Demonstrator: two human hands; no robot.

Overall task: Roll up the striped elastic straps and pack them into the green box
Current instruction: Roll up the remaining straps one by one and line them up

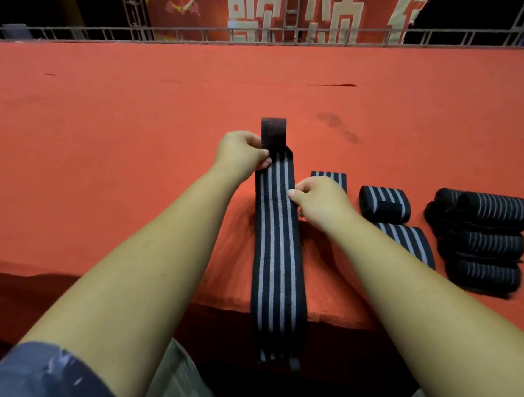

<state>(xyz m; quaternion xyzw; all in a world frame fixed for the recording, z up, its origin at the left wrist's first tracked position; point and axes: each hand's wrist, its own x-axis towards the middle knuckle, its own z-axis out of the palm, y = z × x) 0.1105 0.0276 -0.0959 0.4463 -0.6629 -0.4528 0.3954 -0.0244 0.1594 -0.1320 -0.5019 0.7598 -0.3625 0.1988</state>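
A long black strap with white stripes (276, 261) lies lengthwise on the red surface (135, 127), and its near end hangs over the front edge. Its plain black far end (273, 131) stands up. My left hand (242, 150) pinches the strap's left edge near that end. My right hand (316, 199) pinches the right edge a little nearer to me. To the right lie a rolled strap (384, 203), a flat strap (406, 242) partly behind my right arm, and another strap end (329, 175) behind my right hand. No green box is in view.
A pile of several rolled striped straps (487, 242) sits at the far right of the red surface. A metal railing (265, 39) and a red banner with large characters (298, 11) stand behind it. My knees are below the front edge.
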